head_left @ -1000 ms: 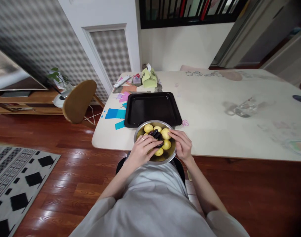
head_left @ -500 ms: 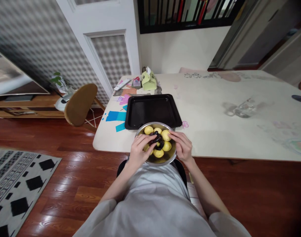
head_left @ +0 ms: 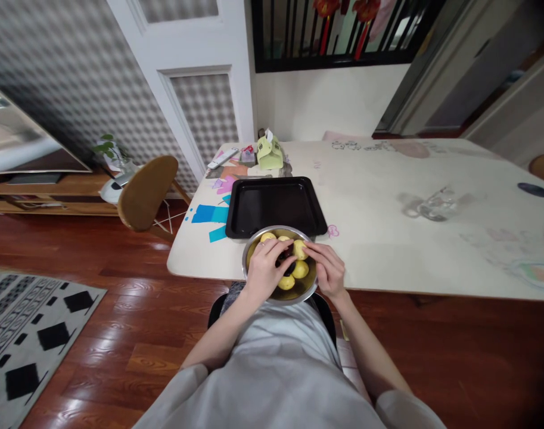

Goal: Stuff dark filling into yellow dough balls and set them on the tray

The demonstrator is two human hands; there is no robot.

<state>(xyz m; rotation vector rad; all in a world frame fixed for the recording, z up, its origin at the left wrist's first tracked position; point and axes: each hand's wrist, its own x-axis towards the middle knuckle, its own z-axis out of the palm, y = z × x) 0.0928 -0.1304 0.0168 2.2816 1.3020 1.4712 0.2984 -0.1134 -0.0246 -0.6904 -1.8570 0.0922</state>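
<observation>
Left hand: reaches (head_left: 266, 266) into the bowl (head_left: 294, 297) from its near left side, palm down, fingers bent and thumb curved in toward them, a small gap at the tips; whether it grips a dark fruit (head_left: 288, 267), I cannot tell.
Right hand: comes (head_left: 329, 266) over the opposite rim, fingers only slightly bent, tips touching a yellow fruit (head_left: 300, 249); the thumb sits lower, and whether it grips anything, I cannot tell.
Forearms: angle inward from both sides, wrists near the bowl.
Dark fruits: between the hands, partly hidden under the left fingers.
Yellow fruits: around the dark ones, beneath and between both hands.
Black tray: on the table (head_left: 388, 250), just beyond the hands (head_left: 276, 205).
</observation>
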